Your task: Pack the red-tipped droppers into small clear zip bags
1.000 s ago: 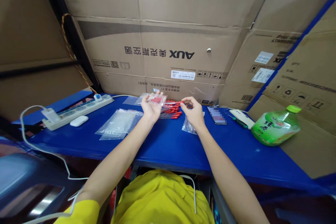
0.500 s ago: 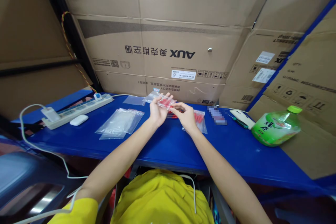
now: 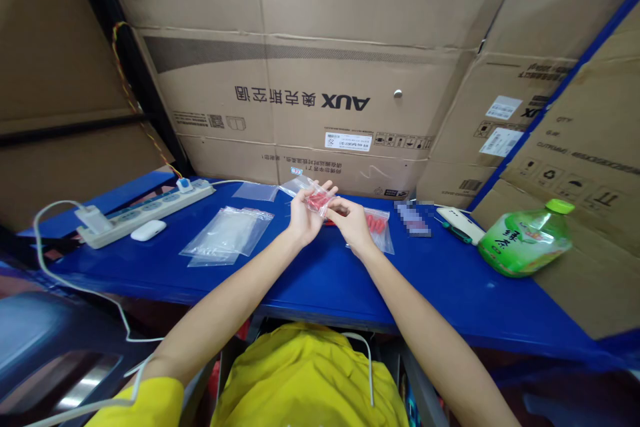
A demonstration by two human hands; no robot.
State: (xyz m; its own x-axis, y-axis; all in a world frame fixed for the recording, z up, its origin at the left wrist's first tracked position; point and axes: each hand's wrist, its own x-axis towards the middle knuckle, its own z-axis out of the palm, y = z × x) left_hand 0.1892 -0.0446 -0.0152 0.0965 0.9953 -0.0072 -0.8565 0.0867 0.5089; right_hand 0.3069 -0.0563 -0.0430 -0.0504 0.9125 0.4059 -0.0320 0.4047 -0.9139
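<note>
A clear plastic zip bag [image 3: 316, 200] with small red pieces inside lies across my left hand [image 3: 304, 219], which is closed on it between thumb and fingers. My right hand [image 3: 351, 223] pinches the bag's near right edge. Another clear bag of red pieces [image 3: 379, 223] rests on the table just right of my right hand. Part of some red things shows behind my hands, mostly hidden. To the left lies a stack of clear zip bags [image 3: 227, 233], and a flat clear bag [image 3: 255, 191] is behind it.
On the blue table [image 3: 320, 280], a white power strip [image 3: 150, 211] and a white case [image 3: 149, 230] are at left. A green bottle [image 3: 525, 240] lies at right beside a pale tool [image 3: 461, 225]. Cardboard [image 3: 300, 67] walls the back.
My right hand has shifted slightly in toward my left at the bag's edge. The bag of red pieces has tilted a little in my left hand.
</note>
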